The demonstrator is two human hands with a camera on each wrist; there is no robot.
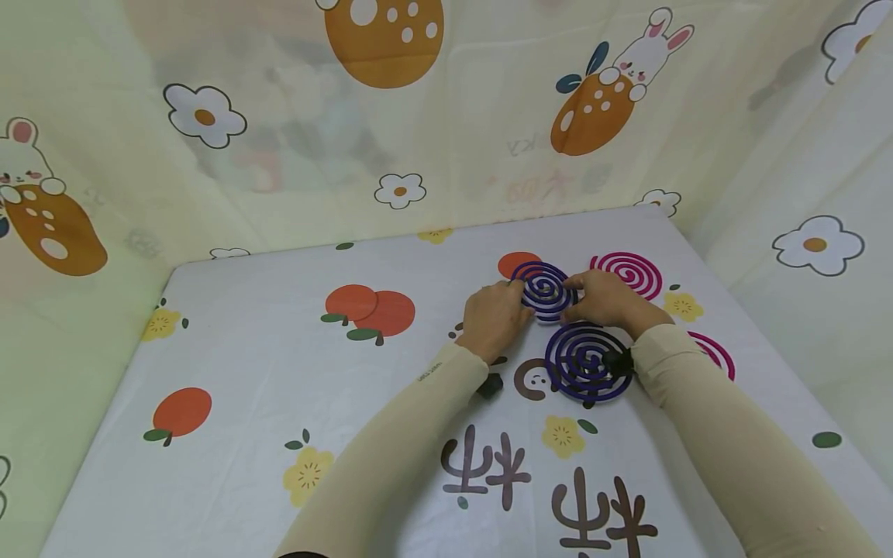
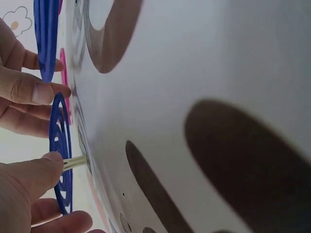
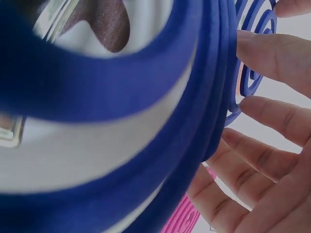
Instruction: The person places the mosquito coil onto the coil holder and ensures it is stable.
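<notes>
In the head view, a blue mosquito coil [image 1: 545, 287] is held between both hands at the table's far right. My left hand [image 1: 492, 316] pinches its left edge, thumb on its near face and fingers behind. My right hand [image 1: 605, 300] holds the right edge between thumb and fingers. From the left wrist view, a thin metal stand [image 2: 75, 162] juts from the middle of this upright coil [image 2: 60, 141]. A second blue coil [image 1: 589, 397] lies closer to me, below the right wrist, and fills much of the right wrist view.
A pink coil [image 1: 638, 267] lies behind the right hand. Another pink coil [image 1: 718, 353] is partly hidden by the right sleeve. Cream curtain walls [image 1: 474, 101] rise behind and beside the table, whose printed cloth [image 1: 237, 349] shows fruit and flowers.
</notes>
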